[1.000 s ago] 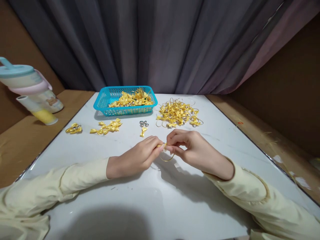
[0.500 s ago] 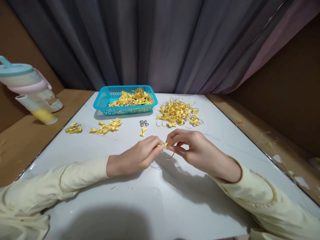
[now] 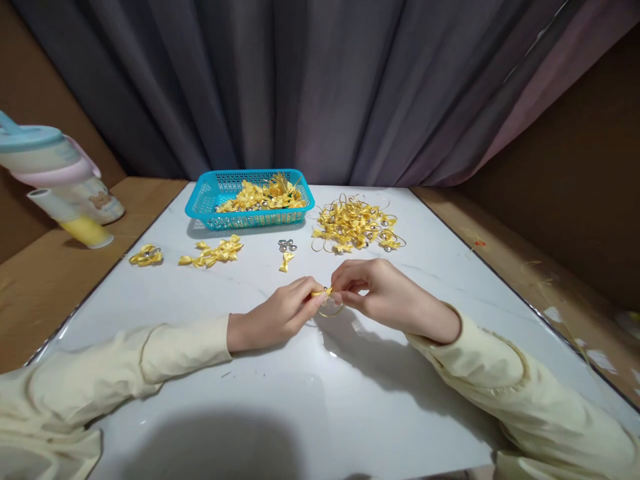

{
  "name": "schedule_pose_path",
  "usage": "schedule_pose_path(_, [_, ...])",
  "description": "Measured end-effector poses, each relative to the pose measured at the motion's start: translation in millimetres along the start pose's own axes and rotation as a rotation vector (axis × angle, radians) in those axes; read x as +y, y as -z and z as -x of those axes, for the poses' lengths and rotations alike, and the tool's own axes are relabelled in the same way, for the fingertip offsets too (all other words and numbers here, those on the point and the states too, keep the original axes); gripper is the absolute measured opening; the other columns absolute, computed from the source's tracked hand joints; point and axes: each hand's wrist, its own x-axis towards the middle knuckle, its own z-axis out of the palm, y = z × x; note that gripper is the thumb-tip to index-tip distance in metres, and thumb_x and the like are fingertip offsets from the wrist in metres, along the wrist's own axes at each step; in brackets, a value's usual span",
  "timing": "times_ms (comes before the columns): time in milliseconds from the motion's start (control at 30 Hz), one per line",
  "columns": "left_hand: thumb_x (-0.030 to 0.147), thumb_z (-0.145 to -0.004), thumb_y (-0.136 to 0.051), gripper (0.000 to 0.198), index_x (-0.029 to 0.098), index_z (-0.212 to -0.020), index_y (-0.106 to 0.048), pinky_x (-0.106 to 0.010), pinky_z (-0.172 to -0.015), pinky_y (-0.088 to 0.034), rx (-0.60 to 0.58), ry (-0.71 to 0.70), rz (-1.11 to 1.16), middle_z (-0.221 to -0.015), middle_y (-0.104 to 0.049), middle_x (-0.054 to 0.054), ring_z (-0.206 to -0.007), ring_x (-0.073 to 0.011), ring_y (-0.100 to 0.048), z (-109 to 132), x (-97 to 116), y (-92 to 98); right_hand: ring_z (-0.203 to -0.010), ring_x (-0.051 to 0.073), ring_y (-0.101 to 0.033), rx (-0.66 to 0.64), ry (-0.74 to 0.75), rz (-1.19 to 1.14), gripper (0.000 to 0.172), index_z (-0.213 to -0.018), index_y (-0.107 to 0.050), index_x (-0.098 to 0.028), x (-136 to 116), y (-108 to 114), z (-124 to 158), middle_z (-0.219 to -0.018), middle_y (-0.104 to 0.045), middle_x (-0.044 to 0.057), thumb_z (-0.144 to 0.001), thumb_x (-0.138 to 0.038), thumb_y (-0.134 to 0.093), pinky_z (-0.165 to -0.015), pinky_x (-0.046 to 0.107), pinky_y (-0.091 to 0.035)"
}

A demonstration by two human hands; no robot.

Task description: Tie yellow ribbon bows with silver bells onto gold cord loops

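A single camera rides on the person's head and looks forward and down along the white marble-patterned tabletop (image 3: 210,293) toward the grey pleated curtain (image 3: 300,87) behind it. It sits close. The left hand (image 3: 280,317) and right hand (image 3: 385,297) meet mid-frame, both pinching the small yellow satin bow (image 3: 323,292), and the sleeves run off the bottom corners. The wide lens also takes in the turquoise perforated plastic basket (image 3: 250,222) farther off and the brown board wall (image 3: 575,200) at the right.
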Motion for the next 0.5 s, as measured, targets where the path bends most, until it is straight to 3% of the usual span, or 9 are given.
schedule_pose_path(133, [0.032,-0.092,-0.034,0.022,0.016,-0.082,-0.047,-0.025,-0.063,-0.038,-0.048,0.107,0.146,-0.070,-0.048,0.001,-0.064,-0.0117,-0.044,-1.4,-10.6,-1.5,-0.060,0.012,-0.059,-0.156,-0.105,-0.182,0.009,-0.075,-0.062,-0.012,14.5,4.6,-13.7,-0.066,-0.063,0.003,-0.075,-0.017,-0.055,-0.055,0.023,-0.049])
schedule_pose_path(233, [0.034,-0.091,-0.036,0.024,0.016,-0.080,-0.047,-0.025,-0.062,-0.038,-0.060,0.193,0.277,-0.069,-0.046,0.002,-0.064,-0.0111,-0.044,-3.8,-13.5,0.0,-0.060,0.011,-0.059,-0.190,-0.150,-0.324,0.013,-0.085,-0.058,-0.012,26.7,8.7,-23.8,-0.080,-0.063,0.006,-0.075,-0.020,-0.057,-0.047,0.020,-0.048])
schedule_pose_path(367, [0.036,-0.089,-0.039,0.025,0.016,-0.076,-0.048,-0.024,-0.060,-0.038,-0.074,0.233,0.395,-0.068,-0.044,0.002,-0.062,-0.0102,-0.042,-5.5,-14.1,0.2,-0.060,0.008,-0.061,-0.487,-0.167,-0.564,0.037,-0.104,-0.048,-0.015,43.3,9.7,-32.1,-0.116,-0.054,0.012,-0.069,-0.016,-0.061,-0.041,0.015,-0.044])
schedule_pose_path(500, [0.037,-0.088,-0.042,0.026,0.015,-0.076,-0.049,-0.024,-0.061,-0.038,-0.084,0.242,0.446,-0.068,-0.047,0.002,-0.063,-0.0104,-0.044,-4.6,-12.5,-0.5,-0.056,0.007,-0.061,-0.691,-0.153,-0.739,0.048,-0.109,-0.044,-0.017,54.1,2.3,-34.9,-0.108,-0.058,0.008,-0.066,-0.015,-0.065,-0.038,0.014,-0.042])
